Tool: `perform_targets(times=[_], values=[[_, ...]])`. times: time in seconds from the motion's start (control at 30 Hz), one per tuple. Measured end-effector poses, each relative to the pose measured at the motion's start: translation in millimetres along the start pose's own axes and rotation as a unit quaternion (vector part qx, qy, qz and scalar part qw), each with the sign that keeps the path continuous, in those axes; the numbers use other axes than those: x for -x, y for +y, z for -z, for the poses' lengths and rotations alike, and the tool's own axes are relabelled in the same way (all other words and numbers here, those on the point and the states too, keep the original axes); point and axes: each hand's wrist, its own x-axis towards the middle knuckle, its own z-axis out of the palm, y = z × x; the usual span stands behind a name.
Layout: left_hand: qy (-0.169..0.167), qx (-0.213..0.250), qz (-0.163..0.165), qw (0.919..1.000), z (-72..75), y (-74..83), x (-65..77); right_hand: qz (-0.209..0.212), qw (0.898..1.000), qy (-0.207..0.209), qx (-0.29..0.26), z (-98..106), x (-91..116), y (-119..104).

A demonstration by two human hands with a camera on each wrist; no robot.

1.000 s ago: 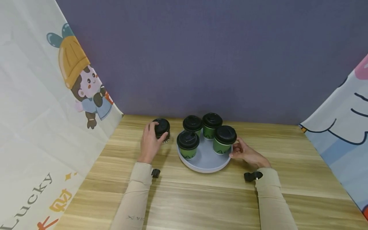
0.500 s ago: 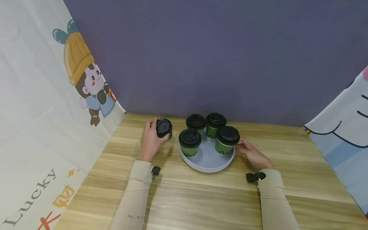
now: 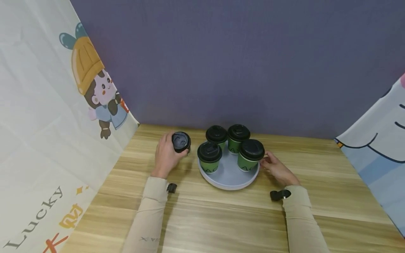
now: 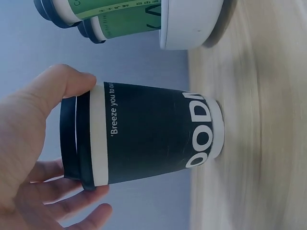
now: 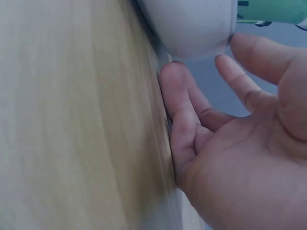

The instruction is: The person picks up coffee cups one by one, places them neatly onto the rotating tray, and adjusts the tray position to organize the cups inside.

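Observation:
My left hand [image 3: 165, 154] grips a black paper coffee cup [image 4: 144, 134] around its black lid [image 3: 180, 141], thumb on one side and fingers on the other. White lettering runs round the cup's lower part, with the base close to the table. To the right is a round, pale tray [image 3: 229, 178] bearing several green paper coffee cups [image 3: 248, 162] with black lids. My right hand [image 3: 278, 170] is at the tray's right side. In the right wrist view its thumb [image 5: 259, 55] and index fingertip are right at the tray's rim, the other fingers loosely bent along the table.
The wooden table [image 3: 227, 221] ends at a dark blue-grey wall panel [image 3: 221, 63] close behind the cups. A white printed sheet [image 3: 34, 123] borders the left, and another printed sheet [image 3: 379, 154] the right.
My right thumb has come off the tray's front rim, and the fingers now sit at its side. The black cup's lid now faces more toward me. The head view has shifted slightly.

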Motion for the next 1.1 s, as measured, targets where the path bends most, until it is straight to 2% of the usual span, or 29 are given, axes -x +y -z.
perform_targets(times=[0.2,0.43,0.57,0.77,1.1], values=[[-0.017,-0.011,-0.002,0.9998,6.3,3.3,0.5,-0.009,0.999,-0.02,-0.026,3,1,-1],[-0.08,-0.022,-0.024,0.9962,27.8,11.7,4.2,-0.01,0.999,-0.031,-0.03,5,3,-3],[-0.125,-0.026,-0.043,0.9909,43.1,15.7,6.5,-0.013,0.999,-0.033,-0.041,5,3,-3],[-0.171,0.003,-0.064,0.9832,62.0,25.1,11.0,-0.001,0.998,-0.041,-0.051,7,3,-2],[-0.245,0.037,-0.114,0.9622,79.9,52.3,23.3,0.009,0.996,-0.052,-0.066,6,3,1]])
